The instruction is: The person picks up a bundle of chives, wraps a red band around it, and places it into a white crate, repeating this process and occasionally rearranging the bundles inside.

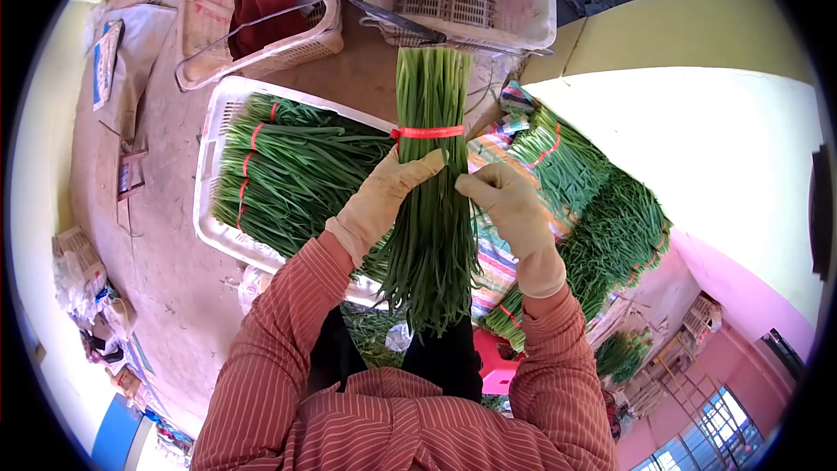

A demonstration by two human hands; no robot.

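A bunch of garlic chives stands in front of me, its cut pale-green ends pointing away and its loose dark leaf tips hanging toward my lap. A red band circles it near the cut ends. My left hand, in a cream glove, is closed around the bunch's left side just below the band, thumb across the front. Gloved too, my right hand has its fingers curled in a pinch on leaves at the right edge. The pinched fingertips are partly hidden.
On the left, a white crate holds several banded bunches. More bunches lie on a striped woven sheet to the right. Two plastic crates stand beyond, one with dark red cloth. A pink stool is beside my legs.
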